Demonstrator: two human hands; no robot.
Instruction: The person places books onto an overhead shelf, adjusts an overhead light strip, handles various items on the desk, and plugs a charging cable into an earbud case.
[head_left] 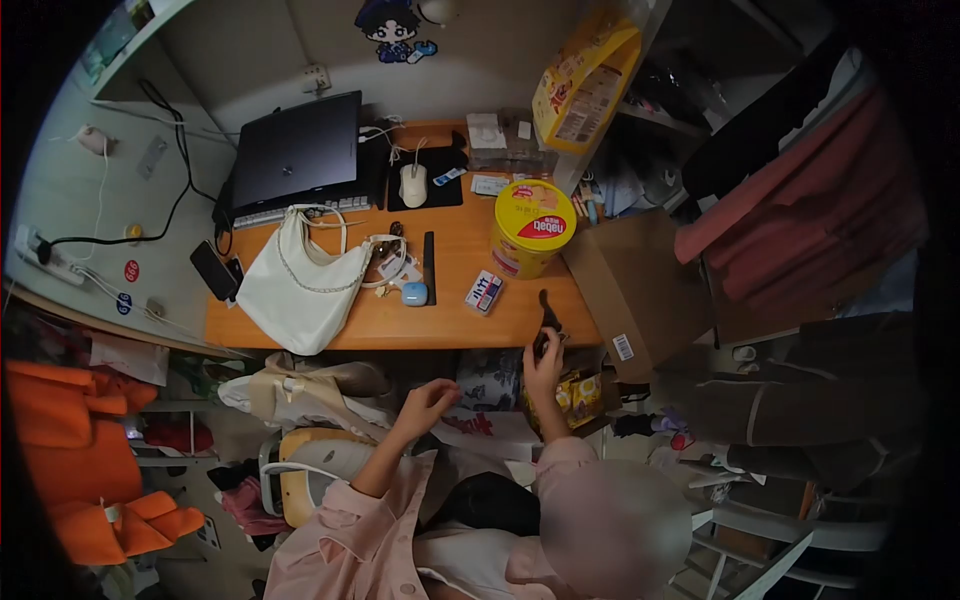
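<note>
My right hand [544, 362] is at the front edge of the desk, its fingers closed around a dark, curved, strap-like item [549, 308]. Part of that item rises over the desk top, and the rest is hidden in my grip. In front of my body, left of it, my left hand [430, 402] hovers below the desk edge with loosely bent fingers and nothing visible in it. Nearest on the desk are a small white, blue and red pack [484, 292] and a yellow lidded tub [530, 235].
A white shoulder bag [305, 285], a light-blue earbud case [414, 293] and a dark flat strip [429, 268] lie on the wooden desk [390, 328]. Behind them are a laptop [300, 150] and a mouse [413, 186]. A cardboard box [640, 300] stands at the right; a chair [300, 470] is at left.
</note>
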